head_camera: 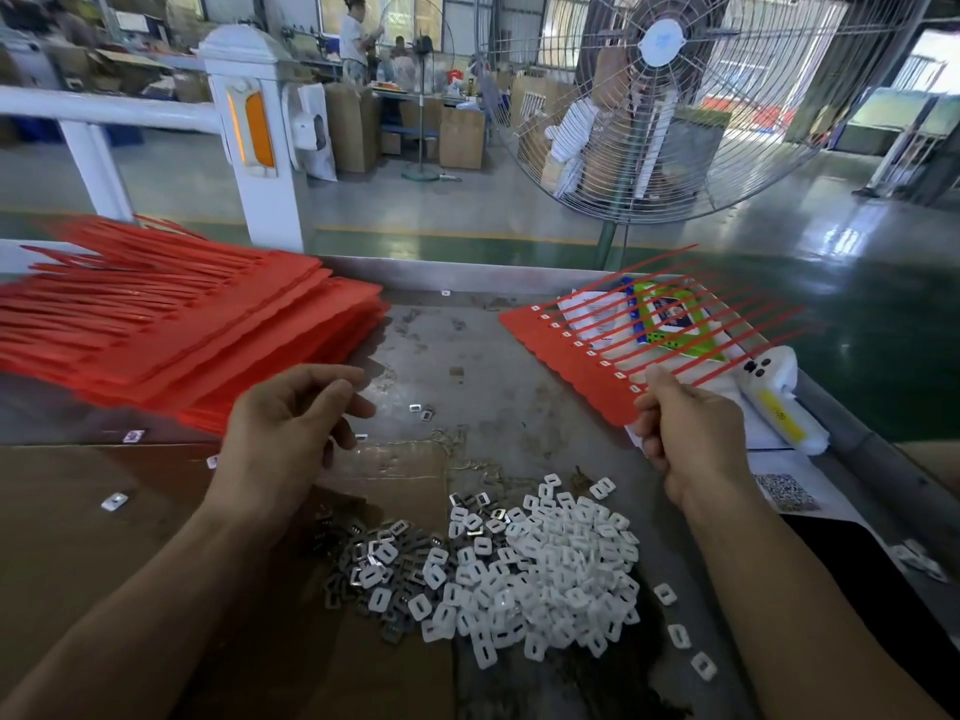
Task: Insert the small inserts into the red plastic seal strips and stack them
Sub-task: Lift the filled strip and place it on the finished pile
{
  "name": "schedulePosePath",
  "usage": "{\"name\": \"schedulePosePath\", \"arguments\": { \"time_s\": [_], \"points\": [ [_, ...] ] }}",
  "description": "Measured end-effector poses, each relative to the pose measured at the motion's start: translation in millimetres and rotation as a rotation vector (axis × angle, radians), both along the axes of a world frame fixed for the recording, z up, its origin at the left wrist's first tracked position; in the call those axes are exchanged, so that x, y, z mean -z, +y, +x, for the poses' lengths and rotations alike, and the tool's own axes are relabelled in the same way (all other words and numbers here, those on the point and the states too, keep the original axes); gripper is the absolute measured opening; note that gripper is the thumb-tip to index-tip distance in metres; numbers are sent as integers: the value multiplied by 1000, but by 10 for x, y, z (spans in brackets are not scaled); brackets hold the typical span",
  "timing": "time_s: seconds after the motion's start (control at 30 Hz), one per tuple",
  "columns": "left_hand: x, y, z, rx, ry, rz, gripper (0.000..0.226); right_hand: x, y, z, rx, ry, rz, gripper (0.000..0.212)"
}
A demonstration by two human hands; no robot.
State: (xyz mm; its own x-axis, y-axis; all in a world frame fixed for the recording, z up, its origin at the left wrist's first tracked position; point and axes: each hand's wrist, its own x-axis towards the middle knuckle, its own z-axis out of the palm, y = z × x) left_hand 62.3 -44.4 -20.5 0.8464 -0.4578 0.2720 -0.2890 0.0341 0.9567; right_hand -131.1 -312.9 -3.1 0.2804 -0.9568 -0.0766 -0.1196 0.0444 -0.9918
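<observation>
I see the grey worktable [483, 356] with a big stack of red seal strips [171, 324] at its far left. Near the front lies a heap of small white inserts [530, 563], partly on brown cardboard [78, 511]. My right hand [691, 439] pinches one red strip sheet [576, 350] by its near corner, lifted at the right. My left hand [291, 428] hovers loosely curled, fingers apart, holding nothing.

Left hand [291, 423] hovering, fingers loosely curled, apparently empty; right hand [685, 433] raised, thumb and fingers pinching.
</observation>
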Motion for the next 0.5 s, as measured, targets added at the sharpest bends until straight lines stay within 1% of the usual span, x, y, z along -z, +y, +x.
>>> {"name": "schedulePosePath", "arguments": {
  "time_s": [0.03, 0.07, 0.1, 0.2, 0.27, 0.3, 0.4, 0.47, 0.5],
  "points": [
    [-12, 17, 32, -39, -30, -8, 18, -8, 46, 18, -20, -21, -21, 40],
    [-28, 39, 63, -70, -23, -32, 15, -14, 88, 35, -45, -35, -40, 40],
    [-44, 54, 95, -83, 53, -86, 14, -19, 124, 54, -71, -43, -60, 39],
    [-113, 70, 159, -59, 494, -309, 25, -18, 202, 84, -134, -47, -125, 41],
    [-135, 56, 188, -49, 713, -387, 31, -2, 240, 95, -172, -30, -165, 42],
    [-151, 54, 199, -46, 771, -428, 33, 5, 255, 102, -188, -20, -179, 42],
    [-174, 107, 289, -12, 858, -558, 43, 20, 284, 110, -222, 3, -208, 43],
    [-124, 163, 380, 60, 918, -608, 48, 22, 298, 109, -236, 18, -224, 43],
    [-78, 193, 430, 101, 949, -617, 47, 21, 307, 107, -240, 23, -227, 43]
  ]
}}
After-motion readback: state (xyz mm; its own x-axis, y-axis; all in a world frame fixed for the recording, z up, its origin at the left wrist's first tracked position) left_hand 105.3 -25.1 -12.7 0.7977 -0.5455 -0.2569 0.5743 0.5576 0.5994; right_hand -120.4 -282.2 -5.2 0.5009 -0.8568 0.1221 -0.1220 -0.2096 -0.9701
